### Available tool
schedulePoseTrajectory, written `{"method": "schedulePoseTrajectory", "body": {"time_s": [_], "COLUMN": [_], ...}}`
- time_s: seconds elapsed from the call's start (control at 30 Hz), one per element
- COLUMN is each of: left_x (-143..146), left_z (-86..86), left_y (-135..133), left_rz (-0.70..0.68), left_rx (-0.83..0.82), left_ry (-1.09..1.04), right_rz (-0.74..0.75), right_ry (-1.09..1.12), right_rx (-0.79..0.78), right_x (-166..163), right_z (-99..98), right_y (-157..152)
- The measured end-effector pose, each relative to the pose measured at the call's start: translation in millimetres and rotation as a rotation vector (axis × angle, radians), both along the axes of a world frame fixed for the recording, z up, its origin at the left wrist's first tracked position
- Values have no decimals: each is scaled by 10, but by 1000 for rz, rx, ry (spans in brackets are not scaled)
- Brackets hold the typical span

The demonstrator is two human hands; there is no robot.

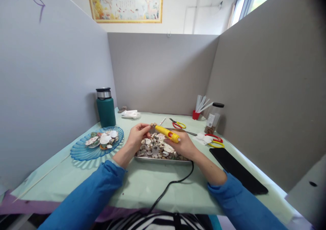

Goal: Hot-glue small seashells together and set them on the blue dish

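Note:
My right hand (pixel 183 144) is wrapped round a yellow hot glue gun (pixel 166 133), its nozzle pointing left and away from me. A black cord (pixel 175 181) runs from under that hand toward my lap. The fingers of my left hand (pixel 139 134) pinch a small brownish shell piece (pixel 153 125) right at the nozzle; whether the two touch I cannot tell. Below both hands sits a metal tray (pixel 163 160) filled with many loose seashells (pixel 152 147). My right hand hides part of the tray's right side.
Left stands a blue glass plate (pixel 81 152) bearing shells, with a green bottle (pixel 106 109) behind it. Scissors (pixel 178 124), a red cup (pixel 196 115) of glue sticks, a lidded jar (pixel 214 118), red-yellow scissors (pixel 216 141) and a black slab (pixel 236 170) lie right. Grey partitions enclose the table.

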State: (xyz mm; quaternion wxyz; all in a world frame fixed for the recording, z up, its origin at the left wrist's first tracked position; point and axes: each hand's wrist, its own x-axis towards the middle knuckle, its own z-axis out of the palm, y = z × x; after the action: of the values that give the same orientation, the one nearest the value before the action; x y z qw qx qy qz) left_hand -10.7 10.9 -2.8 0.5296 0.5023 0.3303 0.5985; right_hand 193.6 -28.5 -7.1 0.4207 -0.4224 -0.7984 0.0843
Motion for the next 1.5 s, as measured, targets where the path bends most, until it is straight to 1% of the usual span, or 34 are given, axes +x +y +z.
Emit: {"method": "schedulePoseTrajectory", "body": {"time_s": [0.23,0.43,0.67,0.93,1.33,1.43,1.5], "left_x": [4,-1,-3,0,2,-1,-7], "left_z": [-14,-25,-21,-13,-2,3,-2], "left_y": [2,15,12,10,7,6,10], "left_rz": [4,12,28,32,58,78,101], "left_rx": [3,3,8,-6,-12,-16,-22], "left_ry": [19,-4,7,7,-6,-18,-25], "right_rz": [20,-10,-29,-44,-25,-43,-81], "right_ry": [-14,-63,-154,-193,-210,-224,-252], "right_rx": [32,86,149,152,151,138,110], "right_x": [-6,0,0,8,12,24,40], "right_z": [16,-5,16,7,29,31,35], "right_y": [-9,8,-26,-22,-32,-29,-19]}}
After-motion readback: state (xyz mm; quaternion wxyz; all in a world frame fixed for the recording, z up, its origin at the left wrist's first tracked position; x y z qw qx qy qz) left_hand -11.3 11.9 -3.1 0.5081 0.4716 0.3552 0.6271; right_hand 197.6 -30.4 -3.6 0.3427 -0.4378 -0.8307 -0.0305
